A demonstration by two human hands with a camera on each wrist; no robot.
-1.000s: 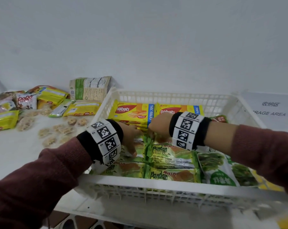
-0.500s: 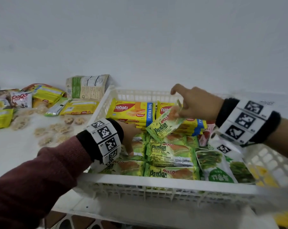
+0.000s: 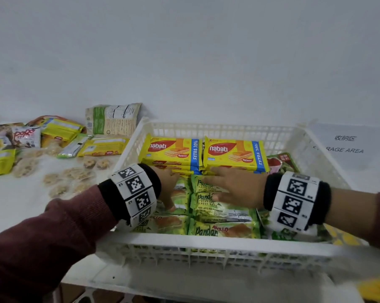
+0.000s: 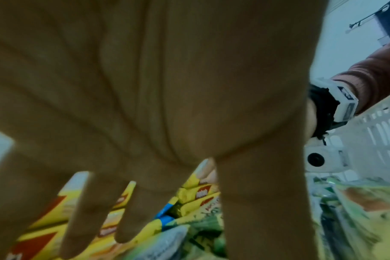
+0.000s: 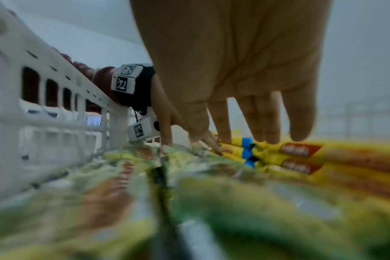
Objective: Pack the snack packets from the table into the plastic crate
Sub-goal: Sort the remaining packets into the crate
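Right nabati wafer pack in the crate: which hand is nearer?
Right. The right hand lies flat just in front of the right nabati pack, fingertips at its near edge; the left hand sits off to its left.

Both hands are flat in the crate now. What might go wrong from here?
The green Pandan cake packets overlap loosely under the right hand, so they may slide when it lifts. The left hand rests beside the stacked yellow Nabati wafer packs, which a nudge could shift. The white plastic crate looks nearly full.
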